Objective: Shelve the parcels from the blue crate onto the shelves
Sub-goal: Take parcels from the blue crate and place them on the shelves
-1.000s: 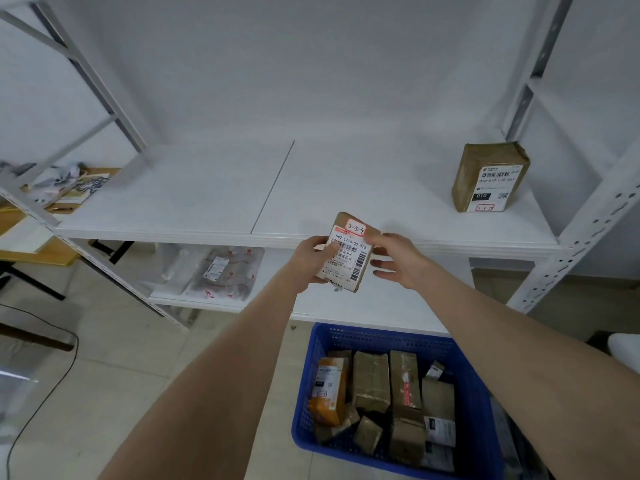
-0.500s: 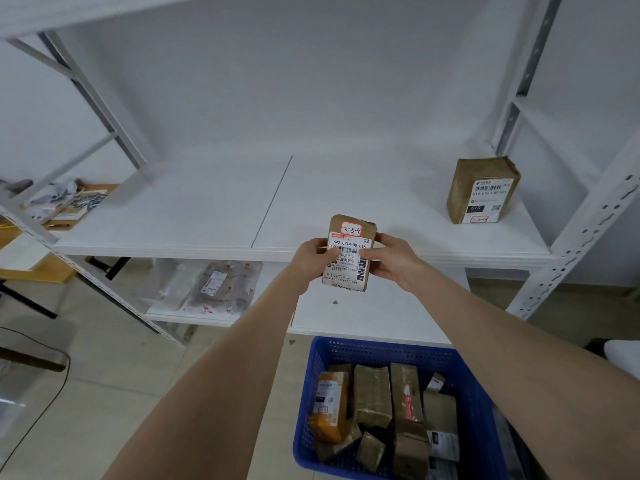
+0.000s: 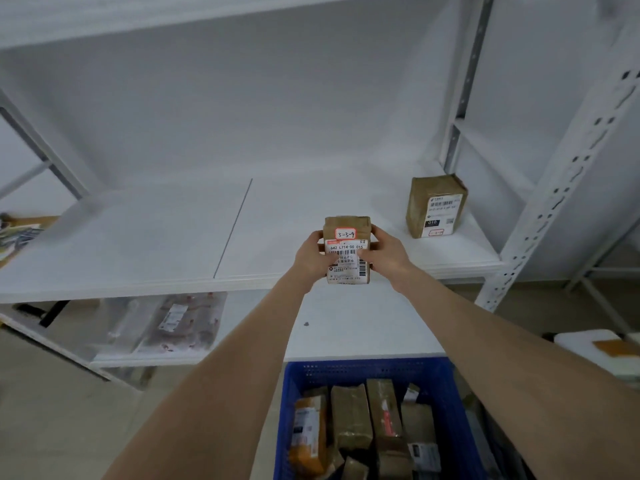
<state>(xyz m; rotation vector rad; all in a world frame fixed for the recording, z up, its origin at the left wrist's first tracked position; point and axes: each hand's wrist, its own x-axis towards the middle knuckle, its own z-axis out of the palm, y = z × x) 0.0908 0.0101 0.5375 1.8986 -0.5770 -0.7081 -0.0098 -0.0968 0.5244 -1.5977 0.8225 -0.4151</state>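
Parcel (image 3: 347, 249), brown with its label facing the camera, is upright at the front edge of the middle shelf (image 3: 138, 244), gripped on its sides by the curled fingers of the left hand (image 3: 311, 254) and right hand (image 3: 388, 252). To shelve it well, I judge it should go deeper onto the board, be set flat on its base with the label outward, well apart from the shelved parcel (image 3: 436, 206), and only then be released.

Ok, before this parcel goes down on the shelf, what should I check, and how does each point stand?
1. Grip: left hand and right hand hold the parcel by its sides: ok.
2. Parcel upright, label facing the camera: ok.
3. Nearest thing on the shelf, the shelved parcel at right, stands apart: ok.
4. Parcel's bottom resting on the shelf: cannot tell.
5. Handwritten tag reading 3-3-9 matches this shelf: cannot tell.
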